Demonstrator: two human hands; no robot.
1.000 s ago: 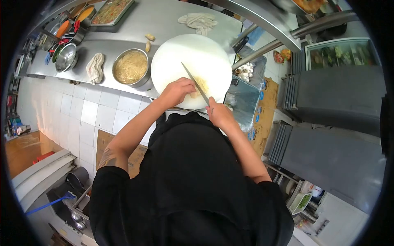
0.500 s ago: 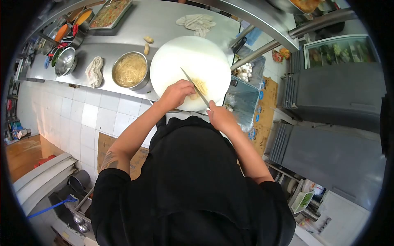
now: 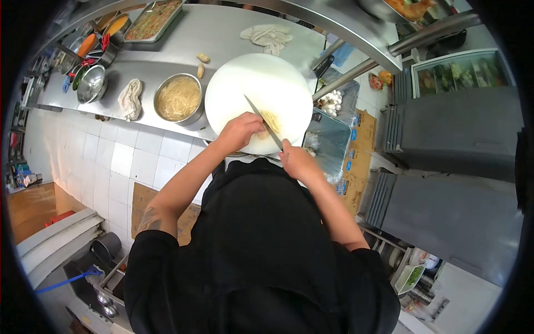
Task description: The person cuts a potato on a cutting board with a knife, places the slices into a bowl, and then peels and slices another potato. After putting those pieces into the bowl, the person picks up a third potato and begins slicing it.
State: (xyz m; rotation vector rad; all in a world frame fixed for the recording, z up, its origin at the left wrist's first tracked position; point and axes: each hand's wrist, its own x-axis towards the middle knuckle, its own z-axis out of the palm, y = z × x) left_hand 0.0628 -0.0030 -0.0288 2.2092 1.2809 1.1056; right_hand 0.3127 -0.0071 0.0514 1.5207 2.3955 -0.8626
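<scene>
My right hand [image 3: 300, 162] is closed round the handle of a kitchen knife [image 3: 262, 119], whose long blade slants across the round white cutting board [image 3: 239, 75]. On the blade's left, my left hand [image 3: 240, 132] has its fingers bent down over a pale yellow piece [image 3: 261, 135] that looks like ginger, mostly hidden under the fingertips. Thin pale shreds [image 3: 272, 118] lie along the right side of the blade. A steel bowl [image 3: 159, 114] left of the board contains more pale shreds [image 3: 178, 99] in liquid. Two knobbly ginger-like pieces [image 3: 203, 57] rest on the steel counter behind it.
A folded cloth [image 3: 130, 100] and an empty steel bowl [image 3: 92, 83] stand left on the counter [image 3: 222, 33]. Another cloth [image 3: 267, 37] lies at the back. Right of the board are a lined bin [image 3: 328, 139] and a steel shelf post [image 3: 345, 80].
The whole view has shifted slightly, with the board and bowl a little lower. Both hands stay at the board, and the knife keeps nearly the same place among the shreds.
</scene>
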